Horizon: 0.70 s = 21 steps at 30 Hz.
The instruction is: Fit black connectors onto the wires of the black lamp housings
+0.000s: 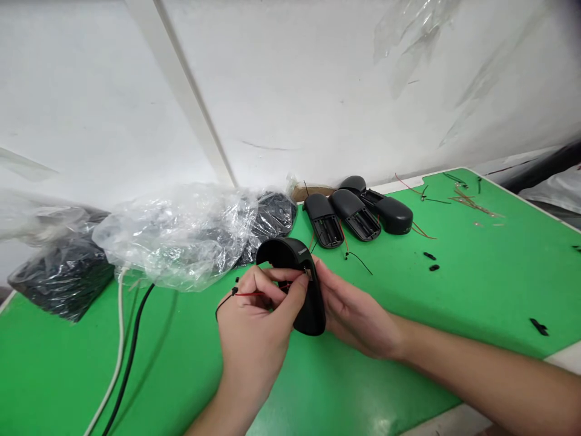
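A black plastic housing (313,309) with a curved, hollow top is tilted up above the green table. My right hand (351,303) grips it from its right side, with fingers behind it. At its inner side, my left hand (258,315) is closed in a pinch, thumb and forefinger on a small metal piece (308,275) against the housing wall. Thin red and black wires (249,294) with a small black part (235,291) trail over the left hand's knuckles. The hollow of the housing is partly hidden by my left fingers.
Several similar black housings (323,209) with battery bays lie behind, with loose wires (358,261). Plastic bags of black parts (272,218) stand at the back left. White and black cables (131,345) cross the left side. Small black pieces (538,327) and contacts (474,203) lie right.
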{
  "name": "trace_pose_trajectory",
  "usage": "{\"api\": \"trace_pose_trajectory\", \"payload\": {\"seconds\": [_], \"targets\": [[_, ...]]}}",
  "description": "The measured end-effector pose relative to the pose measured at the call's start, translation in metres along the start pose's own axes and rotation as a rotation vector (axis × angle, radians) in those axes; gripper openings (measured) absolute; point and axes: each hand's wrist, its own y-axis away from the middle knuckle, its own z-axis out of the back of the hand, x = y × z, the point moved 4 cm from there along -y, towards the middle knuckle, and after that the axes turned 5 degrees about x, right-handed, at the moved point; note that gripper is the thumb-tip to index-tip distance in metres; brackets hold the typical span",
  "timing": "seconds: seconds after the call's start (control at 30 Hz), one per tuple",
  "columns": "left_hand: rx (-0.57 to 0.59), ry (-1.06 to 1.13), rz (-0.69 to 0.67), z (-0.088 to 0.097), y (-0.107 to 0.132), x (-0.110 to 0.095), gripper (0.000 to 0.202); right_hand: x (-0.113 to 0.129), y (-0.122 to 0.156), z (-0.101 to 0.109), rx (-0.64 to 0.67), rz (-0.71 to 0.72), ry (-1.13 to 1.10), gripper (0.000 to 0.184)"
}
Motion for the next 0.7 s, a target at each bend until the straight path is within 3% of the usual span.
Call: {"api": "trace_pose_trajectory", "payload": {"seconds": [0.2, 0.37, 0.53, 0.6, 0.7], "targets": [[-0.009, -0.003, 0.006, 0.001, 0.001, 0.003, 0.04, -0.003, 0.002, 0.004, -0.025, -0.054, 0.045, 0.058], [-0.1, -0.179, -0.106, 0.003, 0.003, 0.0, 0.04, -0.003, 0.003, 0.007, -0.079, -0.01, 0.094, 0.061], [-0.184, -0.148, -0.011, 0.006, 0.0, 0.011, 0.049, -0.002, 0.002, 0.006, -0.064, 0.016, 0.069, 0.056], [-0.1, -0.043, 0.062, 0.003, -0.003, 0.017, 0.058, -0.001, 0.001, 0.005, -0.039, 0.037, 0.061, 0.054], [0.106, 0.061, 0.19, -0.004, -0.005, 0.024, 0.054, 0.0, 0.001, 0.005, -0.04, 0.036, 0.1, 0.056]]}}
